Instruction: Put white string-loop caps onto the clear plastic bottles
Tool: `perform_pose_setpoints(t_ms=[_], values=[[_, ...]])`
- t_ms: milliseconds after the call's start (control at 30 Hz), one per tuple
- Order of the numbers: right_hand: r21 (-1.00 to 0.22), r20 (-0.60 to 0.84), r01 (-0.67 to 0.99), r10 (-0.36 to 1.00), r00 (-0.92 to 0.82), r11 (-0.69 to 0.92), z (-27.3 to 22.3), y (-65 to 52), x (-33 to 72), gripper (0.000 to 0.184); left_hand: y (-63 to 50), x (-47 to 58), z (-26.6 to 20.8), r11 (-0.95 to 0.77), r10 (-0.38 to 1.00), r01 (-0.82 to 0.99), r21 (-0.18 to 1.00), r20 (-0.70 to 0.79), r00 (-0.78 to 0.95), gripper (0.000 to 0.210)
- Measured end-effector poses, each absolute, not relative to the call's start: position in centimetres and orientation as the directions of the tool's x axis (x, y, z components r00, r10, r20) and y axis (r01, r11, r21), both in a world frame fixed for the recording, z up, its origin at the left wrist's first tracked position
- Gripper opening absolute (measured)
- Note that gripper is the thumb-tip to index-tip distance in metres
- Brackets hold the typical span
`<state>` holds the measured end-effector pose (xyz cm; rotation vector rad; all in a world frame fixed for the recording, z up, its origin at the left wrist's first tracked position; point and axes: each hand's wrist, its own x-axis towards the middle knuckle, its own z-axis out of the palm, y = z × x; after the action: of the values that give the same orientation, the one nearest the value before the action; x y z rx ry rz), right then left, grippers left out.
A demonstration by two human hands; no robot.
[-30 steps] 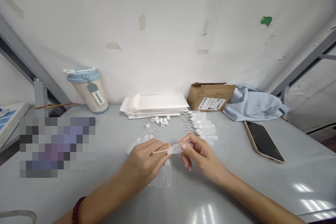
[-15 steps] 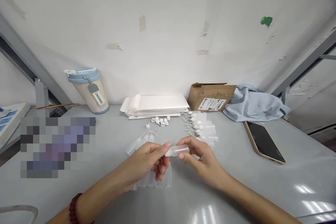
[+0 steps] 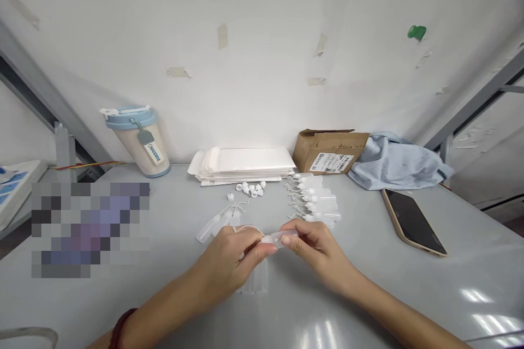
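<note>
A small translucent squeeze bottle [image 3: 278,238] lies sideways between my two hands. My right hand [image 3: 321,248] grips its body between thumb and fingers. My left hand [image 3: 229,262] is closed on the bottle's white neck end, thumb in front. A thin pale curved tube [image 3: 250,227] shows just above the left fingers; where it joins is partly hidden. Under and beyond the left hand lie more translucent bottles [image 3: 257,278], and other bottles with thin tubes [image 3: 210,227] rest behind it. Several tubed bottles [image 3: 321,199] form a row at the right.
Small white caps [image 3: 254,190] lie in front of a stack of white padded envelopes [image 3: 249,161]. Along the wall stand a blue-lidded tumbler [image 3: 141,142], a cardboard box [image 3: 329,152] and a light blue cloth [image 3: 399,161]. A phone [image 3: 413,222] lies at the right.
My left hand has turned over the bottle's neck end, its thumb now in front. The thin tube now shows above it. The bottle has shifted slightly right and tilted.
</note>
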<state>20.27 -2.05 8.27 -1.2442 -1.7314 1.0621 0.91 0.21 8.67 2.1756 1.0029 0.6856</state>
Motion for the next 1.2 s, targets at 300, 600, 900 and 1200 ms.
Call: perform_pose_setpoints(t_ms=[300,600,900,1200], values=[[-0.991,-0.131,0.017,0.94,-0.314,-0.133,7.5,-1.3,20.4,0.041,-0.1,0.8,7.3,-0.901,0.391,0.415,0.125,0.647,0.654,0.011],[-0.986,0.025,0.151,0.966,-0.256,0.065,8.2,-1.6,20.1,0.031,0.0,1.0,9.0,-0.364,0.834,0.474,0.802,0.054,0.549,0.035],[-0.917,0.161,0.319,0.953,-0.257,0.241,8.0,-1.9,20.1,0.029,0.1,0.9,9.2,-0.067,0.805,0.323,0.944,-0.14,0.576,0.039],[-0.942,0.078,0.299,0.965,-0.252,0.154,7.9,-1.8,20.0,0.037,-0.1,1.3,9.1,-0.345,0.836,0.495,0.797,0.021,0.549,0.041]])
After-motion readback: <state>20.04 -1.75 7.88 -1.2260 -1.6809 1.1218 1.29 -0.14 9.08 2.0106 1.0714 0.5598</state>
